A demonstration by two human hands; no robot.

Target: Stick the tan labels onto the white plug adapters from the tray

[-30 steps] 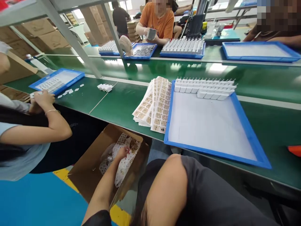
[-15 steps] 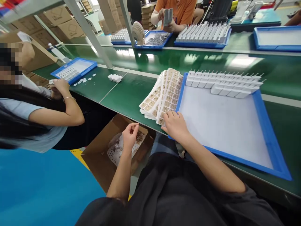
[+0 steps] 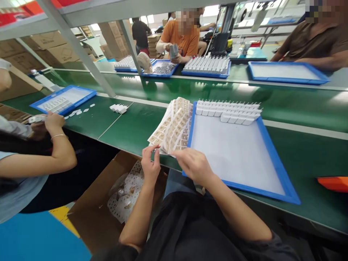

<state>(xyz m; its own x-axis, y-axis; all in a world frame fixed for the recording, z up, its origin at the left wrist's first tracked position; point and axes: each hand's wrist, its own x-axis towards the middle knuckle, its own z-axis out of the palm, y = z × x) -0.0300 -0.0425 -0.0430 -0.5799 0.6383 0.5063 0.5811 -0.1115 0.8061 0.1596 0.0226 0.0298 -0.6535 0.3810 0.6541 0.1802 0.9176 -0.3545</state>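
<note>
My right hand (image 3: 194, 165) pinches the near corner of a sticker sheet (image 3: 176, 130), its fingers closed together. That sheet lies askew and bends over a fanned stack of sheets (image 3: 160, 132) with rows of tan labels. Just left of it, my left hand (image 3: 150, 165) holds nothing that I can see; its thumb and fingers are apart near the stack's front edge. A blue-rimmed tray (image 3: 228, 152) with a white bottom stands right of the stack. Along its far side are rows of white plastic pieces (image 3: 236, 118) with thin prongs pointing up.
Below the bench edge, a cardboard box (image 3: 94, 203) holds perforated waste sheets. More white pieces (image 3: 119, 108) lie on the green bench. At the left, a co-worker's hand (image 3: 54, 125) works near another blue tray (image 3: 65, 101). A metal post (image 3: 78, 47) rises ahead. Something orange (image 3: 333, 183) is at the right edge.
My right hand has gone from resting on the stack to pinching one sheet's corner, which is now turned and lifted. My left thumb and fingers have parted. The view has shifted right.
</note>
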